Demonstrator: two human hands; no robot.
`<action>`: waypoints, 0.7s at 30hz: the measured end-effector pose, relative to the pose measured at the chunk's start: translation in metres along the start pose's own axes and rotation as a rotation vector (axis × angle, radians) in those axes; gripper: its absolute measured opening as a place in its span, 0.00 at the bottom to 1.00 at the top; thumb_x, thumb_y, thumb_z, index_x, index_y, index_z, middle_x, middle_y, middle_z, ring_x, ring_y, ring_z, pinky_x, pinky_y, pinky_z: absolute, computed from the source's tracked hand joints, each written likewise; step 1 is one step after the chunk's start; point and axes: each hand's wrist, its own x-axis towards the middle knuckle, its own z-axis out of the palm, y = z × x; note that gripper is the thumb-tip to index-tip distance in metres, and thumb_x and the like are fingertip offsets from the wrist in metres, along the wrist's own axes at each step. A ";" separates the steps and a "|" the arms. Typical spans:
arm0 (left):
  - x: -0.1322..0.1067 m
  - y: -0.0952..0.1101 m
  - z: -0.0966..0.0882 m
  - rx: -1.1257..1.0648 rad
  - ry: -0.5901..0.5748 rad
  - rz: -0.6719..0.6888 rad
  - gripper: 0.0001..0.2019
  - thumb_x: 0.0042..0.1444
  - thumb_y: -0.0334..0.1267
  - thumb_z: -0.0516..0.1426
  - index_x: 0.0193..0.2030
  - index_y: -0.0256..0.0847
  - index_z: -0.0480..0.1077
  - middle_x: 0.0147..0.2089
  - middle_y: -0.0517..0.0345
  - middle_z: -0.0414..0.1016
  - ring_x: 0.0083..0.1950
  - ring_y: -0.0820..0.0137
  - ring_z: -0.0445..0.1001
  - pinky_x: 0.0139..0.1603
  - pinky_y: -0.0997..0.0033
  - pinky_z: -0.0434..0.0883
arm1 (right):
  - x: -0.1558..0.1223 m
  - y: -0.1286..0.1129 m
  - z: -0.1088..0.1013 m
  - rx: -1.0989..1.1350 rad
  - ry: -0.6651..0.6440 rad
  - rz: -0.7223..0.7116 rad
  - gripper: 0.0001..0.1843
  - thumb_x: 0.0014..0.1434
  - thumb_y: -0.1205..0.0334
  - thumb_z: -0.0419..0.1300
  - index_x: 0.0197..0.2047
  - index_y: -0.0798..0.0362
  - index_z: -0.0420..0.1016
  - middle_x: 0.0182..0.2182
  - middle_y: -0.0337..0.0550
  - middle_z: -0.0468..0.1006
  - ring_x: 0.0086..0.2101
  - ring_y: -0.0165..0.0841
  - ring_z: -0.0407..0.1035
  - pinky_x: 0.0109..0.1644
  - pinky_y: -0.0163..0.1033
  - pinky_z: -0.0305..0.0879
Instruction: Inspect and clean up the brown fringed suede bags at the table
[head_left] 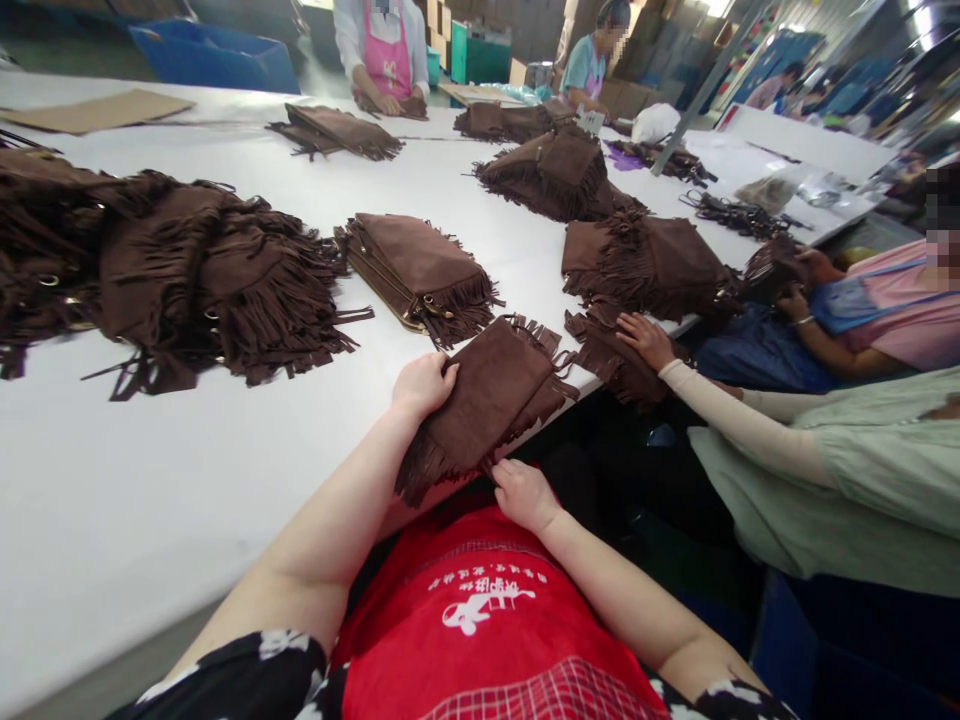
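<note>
Fringed brown bag [487,395] is pinched by left hand [426,385] and right hand [525,493], zippered bags [420,255] lying just behind, co-worker's bag [604,352] close at right.

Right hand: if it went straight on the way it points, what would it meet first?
The right hand would first meet the near edge of the bag just ahead, which it seems to touch; depth is unclear, so it might slip underneath.

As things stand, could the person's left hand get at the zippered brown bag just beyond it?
Probably yes: the zippered bag lies just beyond the left hand, and nothing visible blocks the way. The hand would likely have to release the nearer bag first.
</note>
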 end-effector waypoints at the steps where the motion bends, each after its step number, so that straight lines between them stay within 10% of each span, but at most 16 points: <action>1: 0.000 0.000 0.000 0.002 0.002 0.002 0.20 0.65 0.50 0.43 0.45 0.43 0.71 0.45 0.50 0.77 0.45 0.60 0.75 0.45 0.63 0.68 | -0.003 0.002 0.003 -0.005 -0.056 0.027 0.07 0.54 0.71 0.56 0.34 0.54 0.75 0.34 0.49 0.77 0.37 0.39 0.71 0.40 0.40 0.70; 5: -0.002 0.001 0.000 0.025 -0.003 0.010 0.20 0.65 0.51 0.42 0.44 0.43 0.71 0.45 0.50 0.77 0.45 0.61 0.75 0.44 0.64 0.68 | -0.019 0.014 0.007 0.130 -0.106 0.082 0.11 0.53 0.73 0.55 0.34 0.54 0.77 0.33 0.45 0.78 0.36 0.37 0.73 0.41 0.39 0.71; 11: 0.007 0.006 -0.007 0.063 -0.143 0.179 0.25 0.65 0.55 0.38 0.47 0.46 0.71 0.42 0.49 0.79 0.43 0.59 0.76 0.43 0.62 0.67 | -0.023 0.009 -0.021 0.270 0.476 0.012 0.19 0.57 0.65 0.58 0.53 0.53 0.72 0.50 0.51 0.75 0.53 0.42 0.67 0.58 0.51 0.67; 15: 0.020 0.013 -0.011 0.082 -0.266 0.284 0.23 0.64 0.56 0.43 0.46 0.46 0.73 0.41 0.48 0.79 0.46 0.57 0.76 0.46 0.61 0.66 | -0.013 -0.009 -0.029 0.256 0.404 -0.201 0.26 0.57 0.61 0.59 0.59 0.51 0.68 0.53 0.50 0.75 0.55 0.44 0.66 0.60 0.54 0.65; 21: 0.011 0.018 -0.001 0.100 -0.120 0.177 0.24 0.65 0.53 0.41 0.49 0.41 0.71 0.45 0.46 0.77 0.49 0.58 0.75 0.48 0.61 0.66 | 0.005 -0.034 -0.027 0.321 0.314 -0.175 0.27 0.56 0.58 0.62 0.58 0.56 0.68 0.50 0.53 0.75 0.49 0.45 0.69 0.58 0.54 0.66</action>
